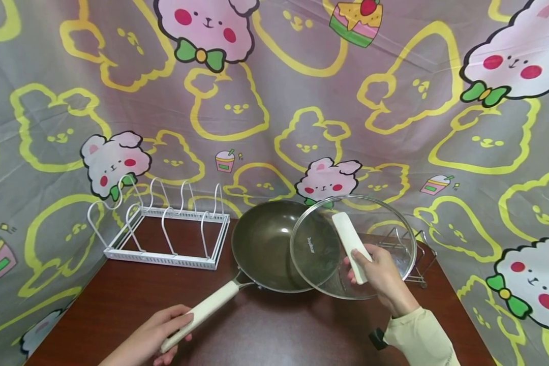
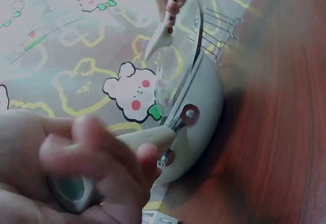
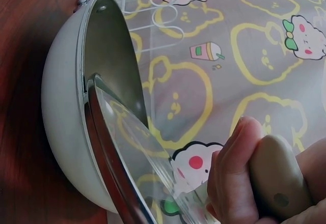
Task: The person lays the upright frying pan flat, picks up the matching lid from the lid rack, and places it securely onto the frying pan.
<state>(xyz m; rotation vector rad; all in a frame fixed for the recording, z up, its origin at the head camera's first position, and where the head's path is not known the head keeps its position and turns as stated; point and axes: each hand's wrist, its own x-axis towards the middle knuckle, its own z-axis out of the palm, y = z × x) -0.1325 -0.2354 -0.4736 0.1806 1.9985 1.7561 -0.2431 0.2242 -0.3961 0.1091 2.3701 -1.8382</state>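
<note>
A deep wok with a dark inside and pale outside sits on the table, its cream handle pointing toward the front left. My left hand grips that handle near its end. With my right hand I hold a glass lid by its long cream handle. The lid overlaps the wok's right side in the head view. In the right wrist view, the lid's metal rim lies right at the wok's rim, and the lid is tilted with part of the wok uncovered.
A white rack with upright loops stands left of the wok. Behind the lid, at the right, is a smaller wire rack. The brown table meets a cartoon-printed cloth at the back and sides.
</note>
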